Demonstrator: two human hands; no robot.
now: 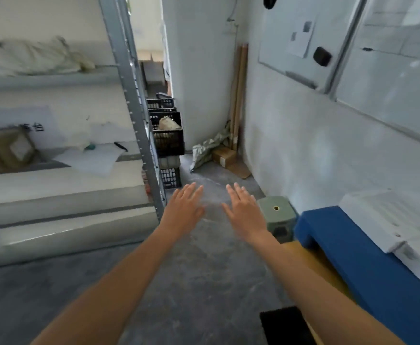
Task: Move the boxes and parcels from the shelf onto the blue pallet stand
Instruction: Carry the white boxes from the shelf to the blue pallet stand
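Note:
My left hand point(185, 209) and my right hand point(245, 211) are stretched out side by side over the grey floor, fingers straight, holding nothing. The metal shelf point(131, 103) stands to the left. A brown cardboard box point(4, 150) and a flat white parcel point(91, 158) lie on its middle level, and a pale soft bag point(37, 57) lies on the level above. The blue pallet stand point(368, 262) is at the right, with white parcels point(398, 220) lying on top of it. Both hands are between shelf and stand, touching neither.
Black plastic crates point(169, 135) are stacked behind the shelf post. A small green stool point(277, 215) stands by the pallet's near corner. A small cardboard box point(225, 156) and crumpled wrapping lie in the far corner. A whiteboard point(293, 41) hangs on the right wall.

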